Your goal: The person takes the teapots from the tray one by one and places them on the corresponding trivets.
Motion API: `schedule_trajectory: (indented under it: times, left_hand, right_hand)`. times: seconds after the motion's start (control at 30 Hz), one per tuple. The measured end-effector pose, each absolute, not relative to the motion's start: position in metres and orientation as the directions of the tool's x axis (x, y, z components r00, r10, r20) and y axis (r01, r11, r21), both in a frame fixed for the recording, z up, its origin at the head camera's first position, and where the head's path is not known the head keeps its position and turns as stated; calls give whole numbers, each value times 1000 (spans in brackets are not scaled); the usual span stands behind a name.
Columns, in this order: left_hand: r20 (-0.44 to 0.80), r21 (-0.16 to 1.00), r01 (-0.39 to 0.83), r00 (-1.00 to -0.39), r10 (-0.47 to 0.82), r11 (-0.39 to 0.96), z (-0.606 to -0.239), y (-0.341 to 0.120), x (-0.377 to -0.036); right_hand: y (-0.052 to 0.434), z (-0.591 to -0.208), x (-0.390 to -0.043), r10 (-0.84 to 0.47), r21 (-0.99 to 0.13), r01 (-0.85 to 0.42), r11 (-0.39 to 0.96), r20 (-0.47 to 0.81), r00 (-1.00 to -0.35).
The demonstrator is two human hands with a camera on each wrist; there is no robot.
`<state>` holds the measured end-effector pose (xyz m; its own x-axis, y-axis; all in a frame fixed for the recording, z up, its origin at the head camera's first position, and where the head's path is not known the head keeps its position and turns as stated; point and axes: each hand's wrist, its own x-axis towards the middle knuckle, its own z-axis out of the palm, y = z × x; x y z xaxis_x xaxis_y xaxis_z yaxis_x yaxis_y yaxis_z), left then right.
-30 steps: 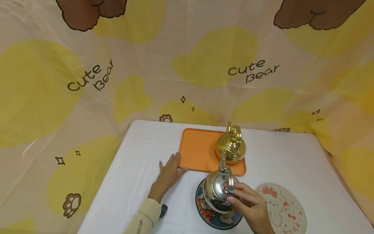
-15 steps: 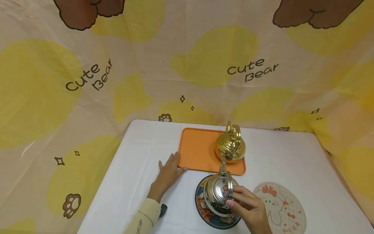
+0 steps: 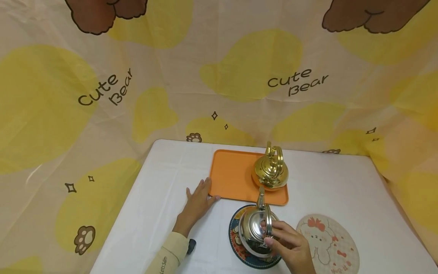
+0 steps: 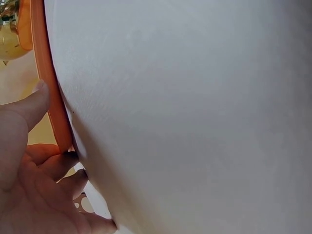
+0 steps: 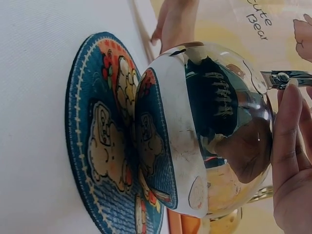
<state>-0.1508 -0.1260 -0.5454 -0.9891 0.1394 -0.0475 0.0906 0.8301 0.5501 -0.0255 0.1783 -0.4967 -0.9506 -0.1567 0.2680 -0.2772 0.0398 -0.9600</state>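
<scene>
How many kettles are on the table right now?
2: a gold kettle on the orange tray, and a silver kettle on the blue coaster, gripped by the right hand.

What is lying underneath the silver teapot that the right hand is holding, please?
A round blue coaster with a cartoon pattern lies under the silver teapot, on the white table. Its middle is covered by the pot.

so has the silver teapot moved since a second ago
Yes. The silver teapot, held by the right hand, has come down toward the blue coaster, away from the orange tray.
</scene>
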Motion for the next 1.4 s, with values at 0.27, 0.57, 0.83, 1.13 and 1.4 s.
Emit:
schedule_trajectory:
  times: [0.27,0.57,0.83,1.13,1.4]
  left_hand:
    - [-47,549,91,-989,139,831,-545,-125,-151]
    - [-51,552,83,-990,133,830,-545,-125,-151]
    - [-57,557,77,-990,130,827,-544,-124,-151]
    - [-55,554,76,-990,127,829,-545,-124,-151]
    - [-52,558,77,-990,128,826,-546,-124,-151]
  right_hand:
    - [177,-498,-23,-126,-970,-237,51,230,-965]
    - [179,-505,-24,-162,-948,-319,-3,315,-935]
    - [178,-510,-22,-160,-926,-377,23,369,-915]
    - [177,-518,-21,-201,-886,-463,-14,456,-867]
    - [178,-520,-21,-214,-866,-498,-46,496,-842]
